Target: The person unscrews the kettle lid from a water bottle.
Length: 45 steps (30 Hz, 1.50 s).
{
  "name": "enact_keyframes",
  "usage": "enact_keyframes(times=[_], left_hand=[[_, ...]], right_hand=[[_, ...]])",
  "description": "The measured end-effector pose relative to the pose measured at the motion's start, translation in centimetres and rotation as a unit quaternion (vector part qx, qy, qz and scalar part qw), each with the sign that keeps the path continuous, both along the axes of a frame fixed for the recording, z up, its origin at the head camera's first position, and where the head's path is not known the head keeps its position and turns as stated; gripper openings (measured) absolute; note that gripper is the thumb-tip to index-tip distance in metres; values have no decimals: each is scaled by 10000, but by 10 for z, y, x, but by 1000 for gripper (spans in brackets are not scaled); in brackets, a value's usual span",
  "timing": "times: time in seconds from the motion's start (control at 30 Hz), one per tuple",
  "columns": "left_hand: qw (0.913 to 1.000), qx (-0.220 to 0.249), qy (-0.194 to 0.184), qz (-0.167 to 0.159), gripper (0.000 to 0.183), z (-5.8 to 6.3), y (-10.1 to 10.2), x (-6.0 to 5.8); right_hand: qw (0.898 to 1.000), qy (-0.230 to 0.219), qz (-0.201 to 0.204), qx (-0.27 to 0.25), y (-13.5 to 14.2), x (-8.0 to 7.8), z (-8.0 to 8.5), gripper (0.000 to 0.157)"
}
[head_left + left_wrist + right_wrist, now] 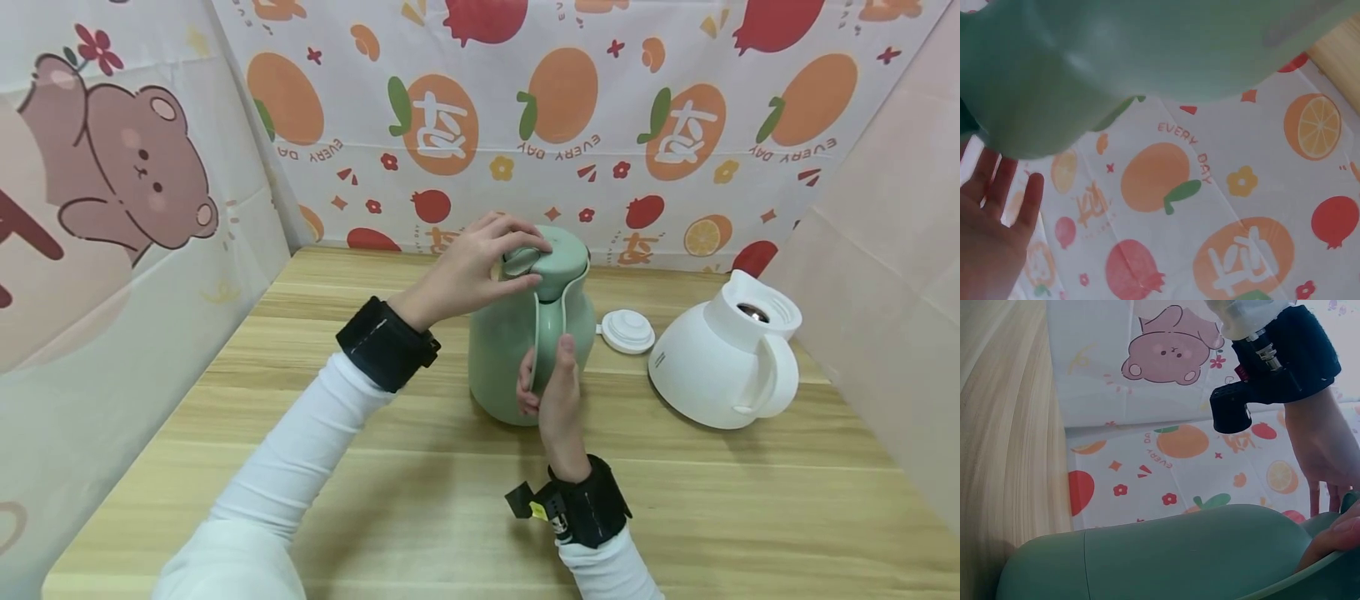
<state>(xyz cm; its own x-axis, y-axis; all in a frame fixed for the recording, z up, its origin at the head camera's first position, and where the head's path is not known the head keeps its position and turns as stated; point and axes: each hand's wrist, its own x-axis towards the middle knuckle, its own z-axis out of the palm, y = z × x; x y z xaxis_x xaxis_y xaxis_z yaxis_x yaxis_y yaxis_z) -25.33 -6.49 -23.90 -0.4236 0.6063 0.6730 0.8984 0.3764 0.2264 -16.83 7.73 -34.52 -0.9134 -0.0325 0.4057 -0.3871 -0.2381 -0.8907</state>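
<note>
A green vacuum jug stands upright on the wooden table, its handle facing me. My right hand grips the handle, fingers wrapped round it and thumb lying along its back. Over the jug's top, my left hand holds the round green lid, with the fingers curved across its top and the thumb at its near side. The left wrist view has the jug's body overhead and the left fingers beside its rim. Low in the right wrist view lies the jug's side.
To the right stands a white jug with its mouth uncovered. A white lid lies on the table between the two jugs. Printed cloth hangs behind the table and along both sides.
</note>
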Motion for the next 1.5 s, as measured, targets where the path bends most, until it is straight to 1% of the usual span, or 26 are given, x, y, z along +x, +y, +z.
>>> enact_keyframes(times=[0.13,0.2,0.37,0.47,0.53,0.6,0.7,0.77,0.9,1.1,1.33,1.5], left_hand=[[9977,122,-600,-291,32,-1,-6,-2],[9959,214,-783,-396,35,-2,-8,-3],[9955,246,-660,-639,35,-5,-8,-7],[9953,214,-629,-710,35,-6,-8,-7],[9963,192,-533,-652,33,-6,-8,-7],[9978,174,-313,-560,30,-6,-8,-6],[9993,161,56,-329,27,-5,-6,-3],[9995,180,223,-167,26,-5,-4,-2],[9991,214,372,55,26,-5,0,1],[9977,252,617,142,26,-6,5,0],[9974,221,636,273,28,-3,11,2],[9961,132,777,405,31,-2,14,1]], right_hand=[[10000,4,-17,-6,0,1,-1,66],[10000,10,-30,-24,-1,2,-1,66],[10000,9,-28,-65,-1,3,-1,66],[10000,-25,-21,-81,-1,3,-1,65],[9999,-51,-16,-89,0,3,-1,65],[9999,-72,-9,-89,0,3,-1,65],[9999,-73,3,-86,1,3,0,65],[10000,-55,16,-74,1,2,0,66],[10000,-41,43,-49,1,2,0,66],[10000,-16,27,19,1,1,0,66],[10000,56,22,54,1,1,-1,65],[9999,64,72,65,1,2,0,65]])
